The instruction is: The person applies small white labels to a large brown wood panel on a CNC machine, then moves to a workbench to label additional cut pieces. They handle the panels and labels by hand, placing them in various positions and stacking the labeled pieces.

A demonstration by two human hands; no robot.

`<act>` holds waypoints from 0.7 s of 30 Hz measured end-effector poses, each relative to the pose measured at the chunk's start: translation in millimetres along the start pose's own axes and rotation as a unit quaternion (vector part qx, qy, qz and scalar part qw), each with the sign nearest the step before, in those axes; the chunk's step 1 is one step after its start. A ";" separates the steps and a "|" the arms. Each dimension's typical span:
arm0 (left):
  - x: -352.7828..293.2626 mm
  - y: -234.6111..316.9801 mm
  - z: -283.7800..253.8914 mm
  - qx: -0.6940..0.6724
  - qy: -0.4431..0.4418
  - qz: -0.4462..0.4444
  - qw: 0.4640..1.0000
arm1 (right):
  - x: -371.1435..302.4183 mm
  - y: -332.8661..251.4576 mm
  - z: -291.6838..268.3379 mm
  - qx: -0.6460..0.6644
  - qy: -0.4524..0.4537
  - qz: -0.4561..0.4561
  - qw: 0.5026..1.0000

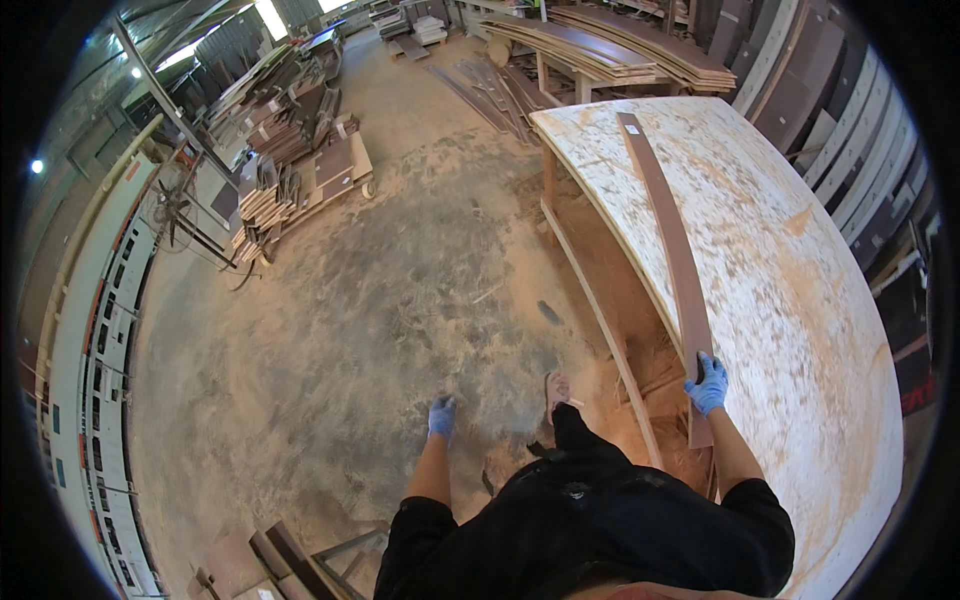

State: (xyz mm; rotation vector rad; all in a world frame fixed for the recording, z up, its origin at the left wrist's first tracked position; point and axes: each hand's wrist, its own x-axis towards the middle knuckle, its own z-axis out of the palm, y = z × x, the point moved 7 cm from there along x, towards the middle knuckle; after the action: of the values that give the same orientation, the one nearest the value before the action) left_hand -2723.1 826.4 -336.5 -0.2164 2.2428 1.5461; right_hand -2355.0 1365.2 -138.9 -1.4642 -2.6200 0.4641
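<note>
one black shirt (600,530), right fingers (706,368) gripping one brown board (673,235), left fingers (442,405) curled together

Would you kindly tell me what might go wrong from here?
The long brown board may swing or slip, since only the gloved right hand is on it. It could also slide on the dust-strewn white table. Footing might be slippery on the dusty floor.
</note>
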 end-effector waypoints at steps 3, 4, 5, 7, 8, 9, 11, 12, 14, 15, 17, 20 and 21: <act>76.4 40.3 37.8 -0.050 -0.018 -0.017 0.998 | 75.0 -59.0 13.4 -0.007 0.020 -0.038 0.999; 91.1 49.6 54.3 -0.054 -0.065 -0.041 0.996 | 104.7 -77.7 18.9 0.009 0.022 -0.048 0.999; 96.9 59.7 66.3 -0.008 -0.074 -0.010 0.997 | 131.1 -92.7 22.4 0.005 0.014 -0.046 0.999; 101.7 87.1 79.4 0.098 -0.099 0.059 0.989 | 175.3 -129.3 32.0 0.010 -0.001 -0.025 1.000; 123.0 71.0 71.9 0.182 -0.116 0.115 0.970 | 202.7 -152.0 41.3 0.001 0.001 -0.023 1.000; 140.5 49.7 65.5 0.264 -0.130 0.162 0.942 | 233.6 -184.8 45.3 0.016 -0.001 -0.037 0.999; 151.1 26.7 58.9 0.018 -0.038 -0.116 0.992 | 275.6 -215.6 55.0 0.014 -0.004 -0.023 1.000; 152.5 18.9 51.2 -0.032 -0.018 -0.182 0.983 | 299.0 -231.9 61.3 0.028 0.009 -0.031 0.999; 162.2 4.4 34.8 -0.054 -0.022 -0.248 0.967 | 344.3 -273.0 69.3 0.024 0.015 -0.030 0.999; 170.2 2.4 25.6 -0.061 -0.023 -0.274 0.960 | 366.0 -293.1 76.4 0.025 0.018 -0.027 0.999; 207.8 14.9 7.6 -0.069 -0.026 -0.303 0.950 | 408.3 -327.0 77.3 0.060 0.044 -0.030 0.997; 294.0 51.6 -16.6 -0.085 -0.028 -0.314 0.945 | 470.5 -376.2 86.3 0.136 0.045 -0.043 0.989; 337.6 77.6 -16.3 -0.097 -0.037 -0.299 0.949 | 493.3 -388.7 92.3 0.167 0.035 -0.050 0.984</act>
State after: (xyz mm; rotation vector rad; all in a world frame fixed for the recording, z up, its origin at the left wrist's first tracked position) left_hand -3059.8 874.3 -404.1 -0.7987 1.7309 1.3922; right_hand -2954.9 1572.3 -132.7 -1.2148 -2.3996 0.7792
